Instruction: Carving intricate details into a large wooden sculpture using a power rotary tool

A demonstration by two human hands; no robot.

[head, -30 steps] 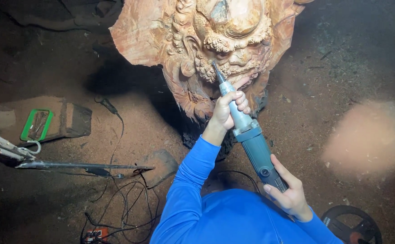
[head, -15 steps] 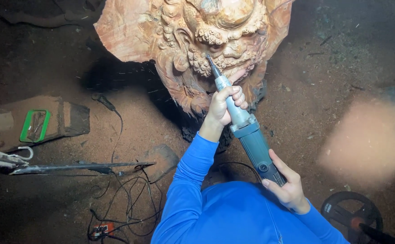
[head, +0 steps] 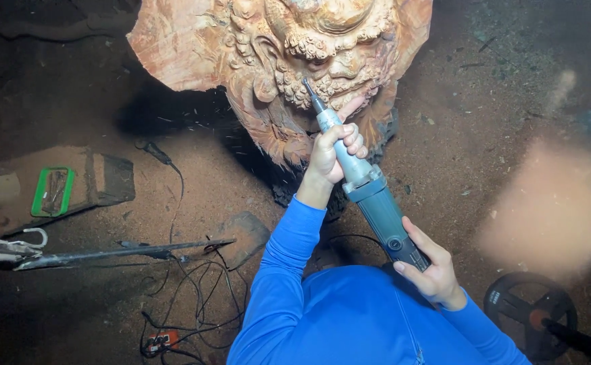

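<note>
Your left hand (head: 333, 152) is wrapped shut around the silver neck of the die grinder (head: 363, 186), and your right hand (head: 434, 270) is closed around the rear of its blue-grey body, fingers curled over the end. The grinder slants up from your lap, its narrow tip resting against the beard curls of the wooden carving (head: 289, 74) that stands on the dirt floor (head: 485, 108). The tool looks rigid and fairly heavy, likely to buzz and twist, so this two-point hold suits it: front hand steering, rear hand bearing the weight. The fine carved curls look brittle; press lightly. Cables (head: 194, 297) lie beside your left sleeve.
</note>
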